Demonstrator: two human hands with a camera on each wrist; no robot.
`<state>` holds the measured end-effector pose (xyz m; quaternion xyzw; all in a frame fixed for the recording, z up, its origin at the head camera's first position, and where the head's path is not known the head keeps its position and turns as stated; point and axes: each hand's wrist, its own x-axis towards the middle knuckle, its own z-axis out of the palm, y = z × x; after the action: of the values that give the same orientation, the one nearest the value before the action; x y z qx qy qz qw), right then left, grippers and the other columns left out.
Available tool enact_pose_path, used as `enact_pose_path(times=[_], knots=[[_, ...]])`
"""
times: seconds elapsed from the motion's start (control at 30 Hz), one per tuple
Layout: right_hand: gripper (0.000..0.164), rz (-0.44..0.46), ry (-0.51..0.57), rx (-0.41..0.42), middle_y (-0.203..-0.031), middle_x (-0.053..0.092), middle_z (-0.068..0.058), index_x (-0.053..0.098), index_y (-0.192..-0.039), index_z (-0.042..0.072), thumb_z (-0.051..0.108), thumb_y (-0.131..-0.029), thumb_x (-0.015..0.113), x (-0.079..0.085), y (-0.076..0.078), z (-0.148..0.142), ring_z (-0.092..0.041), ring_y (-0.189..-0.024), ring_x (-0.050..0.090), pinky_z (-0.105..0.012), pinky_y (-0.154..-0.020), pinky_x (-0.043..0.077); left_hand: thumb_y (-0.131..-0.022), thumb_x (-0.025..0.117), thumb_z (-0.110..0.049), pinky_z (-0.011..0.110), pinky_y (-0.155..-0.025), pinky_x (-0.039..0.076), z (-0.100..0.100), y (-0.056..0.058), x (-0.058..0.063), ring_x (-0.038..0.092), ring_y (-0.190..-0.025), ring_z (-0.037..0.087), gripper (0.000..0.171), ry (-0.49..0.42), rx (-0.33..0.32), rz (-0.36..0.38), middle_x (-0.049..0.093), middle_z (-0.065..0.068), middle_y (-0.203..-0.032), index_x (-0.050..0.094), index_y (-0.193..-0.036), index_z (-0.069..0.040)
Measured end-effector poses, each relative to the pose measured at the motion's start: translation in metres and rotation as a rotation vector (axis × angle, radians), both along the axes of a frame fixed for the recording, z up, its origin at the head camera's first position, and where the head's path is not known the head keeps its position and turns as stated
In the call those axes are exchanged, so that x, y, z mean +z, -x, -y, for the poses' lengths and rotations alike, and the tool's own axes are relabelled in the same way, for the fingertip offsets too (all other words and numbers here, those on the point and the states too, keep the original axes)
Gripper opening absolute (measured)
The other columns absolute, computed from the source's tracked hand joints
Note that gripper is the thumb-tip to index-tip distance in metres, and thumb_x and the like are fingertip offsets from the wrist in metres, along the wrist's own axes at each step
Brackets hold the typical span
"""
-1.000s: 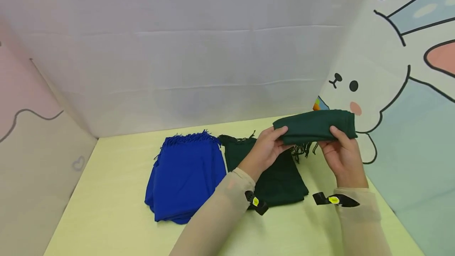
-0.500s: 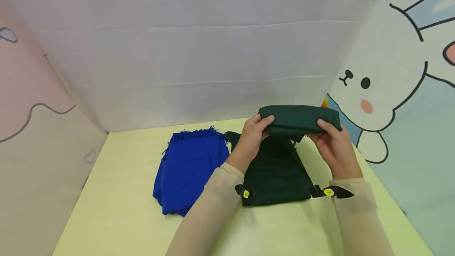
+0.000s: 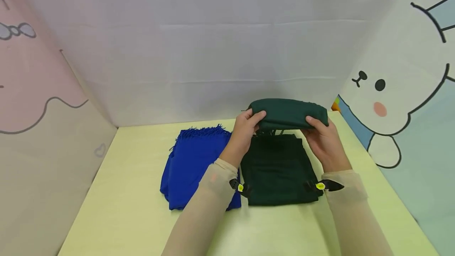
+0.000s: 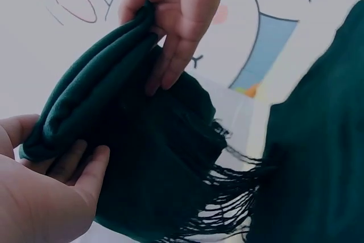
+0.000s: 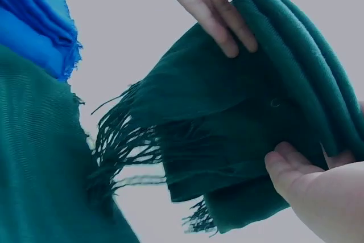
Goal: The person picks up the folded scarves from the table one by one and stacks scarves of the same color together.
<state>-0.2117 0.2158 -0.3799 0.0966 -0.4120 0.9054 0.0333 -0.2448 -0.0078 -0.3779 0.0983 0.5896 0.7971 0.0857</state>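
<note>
A folded dark green fringed scarf (image 3: 288, 113) is held raised near the back wall. My left hand (image 3: 243, 131) pinches its left end, thumb on top and fingers beneath. At the other end, my right hand (image 3: 325, 139) grips it the same way. In the left wrist view, layered folds of the scarf (image 4: 96, 83) show between the hands, and a looser part hangs below with dark fringe (image 4: 227, 192). Directly below lies a flat, folded dark green cloth (image 3: 281, 177) on the table. Whether it joins the raised scarf is hidden.
To the left, a folded blue scarf (image 3: 199, 161) lies with its fringe toward the back, close beside the green cloth. The pale yellow table (image 3: 131, 208) ends at a white back wall (image 3: 213, 50). A bunny-printed wall (image 3: 394, 102) stands on the right.
Both hands have carried the green scarf left, to above the lying green cloth, whose right side now shows more. The head view has turned slightly left.
</note>
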Motion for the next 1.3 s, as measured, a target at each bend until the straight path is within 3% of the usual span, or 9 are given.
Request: enact_pose_path(times=[0.2, 0.4, 0.67, 0.87, 1.03, 1.3], knots=[[0.045, 0.127, -0.004, -0.009, -0.124, 0.043, -0.007, 0.036, -0.134, 0.006, -0.002, -0.091, 0.048, -0.021, -0.008, 0.001, -0.019, -0.102, 0.049, -0.031, -0.09, 0.043, -0.087, 0.059, -0.039, 0.031, -0.079, 0.046, 0.001, -0.01, -0.015, 0.056, -0.086, 0.016, 0.03, 0.117, 0.019, 0.001, 0.058, 0.002, -0.099, 0.064, -0.101, -0.013], [0.047, 0.214, -0.066, -0.011, -0.127, 0.041, -0.005, 0.034, -0.136, 0.009, 0.004, -0.092, 0.05, -0.036, -0.021, -0.002, -0.018, -0.103, 0.047, -0.03, -0.09, 0.043, -0.086, 0.059, -0.038, 0.033, -0.079, 0.046, -0.001, -0.022, -0.031, 0.057, -0.086, 0.018, 0.027, 0.134, 0.025, 0.043, 0.061, 0.003, -0.095, 0.065, -0.098, -0.015], [0.049, 0.287, -0.158, -0.004, -0.126, 0.042, -0.005, 0.032, -0.136, 0.007, 0.01, -0.092, 0.052, -0.043, -0.042, -0.007, -0.015, -0.1, 0.05, -0.029, -0.086, 0.046, -0.086, 0.061, -0.033, 0.033, -0.085, 0.048, -0.003, -0.044, -0.043, 0.06, -0.094, 0.017, 0.025, 0.063, 0.006, 0.142, 0.061, 0.001, -0.106, 0.066, -0.106, -0.017], [0.052, 0.347, -0.203, 0.004, -0.131, 0.039, -0.005, 0.029, -0.139, 0.008, 0.011, -0.092, 0.052, -0.052, -0.061, -0.008, -0.015, -0.105, 0.049, -0.029, -0.089, 0.045, -0.087, 0.062, -0.025, 0.035, -0.087, 0.047, -0.002, -0.063, -0.051, 0.06, -0.097, 0.018, 0.026, 0.016, 0.002, 0.26, 0.059, 0.003, -0.112, 0.064, -0.109, -0.013], [0.056, 0.398, -0.193, 0.049, -0.128, 0.043, -0.004, 0.021, -0.141, 0.008, 0.011, -0.093, 0.05, -0.059, -0.077, -0.008, -0.016, -0.104, 0.055, -0.032, -0.086, 0.047, -0.086, 0.062, -0.021, 0.037, -0.087, 0.047, 0.0, -0.079, -0.061, 0.06, -0.099, 0.022, 0.031, -0.053, -0.016, 0.35, 0.057, 0.007, -0.117, 0.061, -0.114, -0.008], [0.062, 0.517, -0.189, 0.102, -0.115, 0.058, 0.001, 0.013, -0.142, 0.005, 0.021, -0.094, 0.05, -0.068, -0.095, -0.011, -0.019, -0.104, 0.058, -0.038, -0.085, 0.047, -0.086, 0.06, -0.015, 0.039, -0.083, 0.049, 0.001, -0.1, -0.081, 0.061, -0.097, 0.025, 0.033, -0.111, -0.031, 0.421, 0.056, 0.012, -0.116, 0.057, -0.116, 0.0]])
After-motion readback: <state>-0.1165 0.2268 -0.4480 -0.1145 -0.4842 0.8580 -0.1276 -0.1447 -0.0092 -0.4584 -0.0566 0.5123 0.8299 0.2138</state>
